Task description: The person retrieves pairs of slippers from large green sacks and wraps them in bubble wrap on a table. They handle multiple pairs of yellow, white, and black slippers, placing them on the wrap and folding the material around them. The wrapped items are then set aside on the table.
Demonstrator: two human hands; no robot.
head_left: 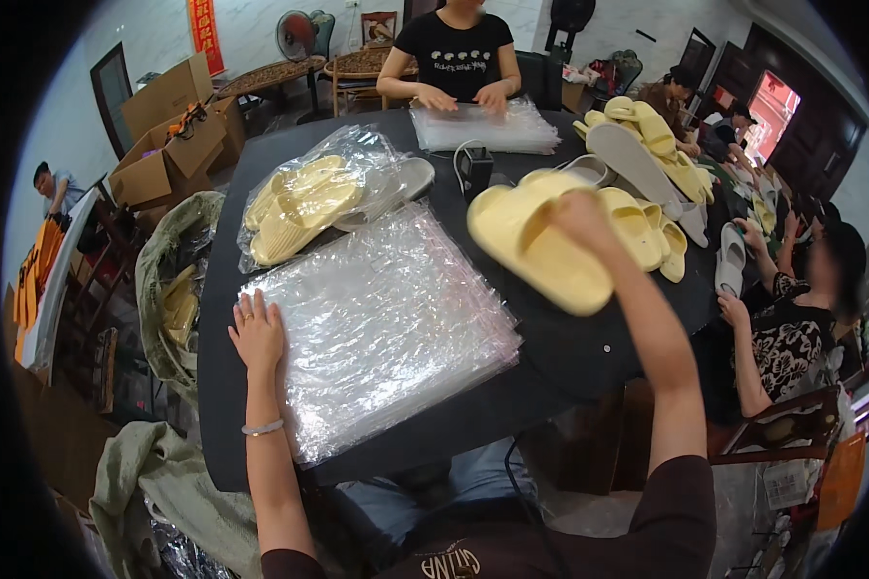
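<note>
My left hand [258, 333] lies with its fingers spread on the left edge of a stack of clear plastic bags [386, 328]. My right hand [581, 220] is closed around the strap area of a pale yellow slipper [526, 246], held above the dark table [560, 357]; motion blurs it a little, and I cannot tell whether a second slipper is with it. Just right of that hand lie more yellow slippers [637, 232]. Beyond the bag stack, yellow slippers in a clear bag [304, 207] rest on the table, beside a grey slipper [396, 188] partly covered by plastic.
Across the table a person [454, 58] has both hands on another stack of clear bags [492, 125]. A small black device [474, 171] with a white cable stands mid-table. At right, a person holds a grey slipper [731, 259]. An open woven sack [169, 280] stands at the left.
</note>
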